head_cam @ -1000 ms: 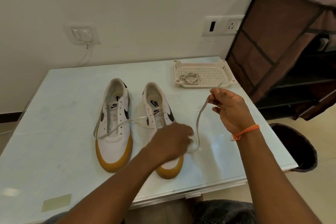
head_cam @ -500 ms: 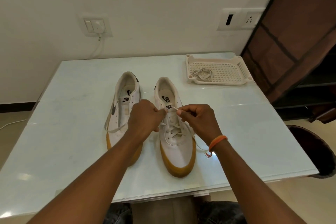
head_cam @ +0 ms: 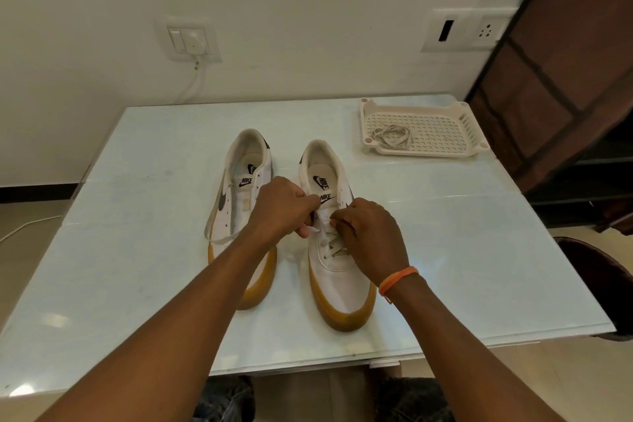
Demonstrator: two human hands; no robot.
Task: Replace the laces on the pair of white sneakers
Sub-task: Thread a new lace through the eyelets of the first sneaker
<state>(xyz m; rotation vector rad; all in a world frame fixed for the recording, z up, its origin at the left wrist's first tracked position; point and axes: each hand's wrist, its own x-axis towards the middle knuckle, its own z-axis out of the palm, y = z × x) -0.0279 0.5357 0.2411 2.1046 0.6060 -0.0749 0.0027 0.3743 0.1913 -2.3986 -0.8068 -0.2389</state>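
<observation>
We are lacing the right shoe [head_cam: 337, 271], both left hand [head_cam: 281, 207] and right hand [head_cam: 368, 233] pinching its lace [head_cam: 327, 243]; next, feed the upper eyelets.

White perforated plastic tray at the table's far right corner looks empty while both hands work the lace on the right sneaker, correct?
Not empty: the head view shows a loose pale lace lying in the white perforated plastic tray. The rest holds.
</observation>
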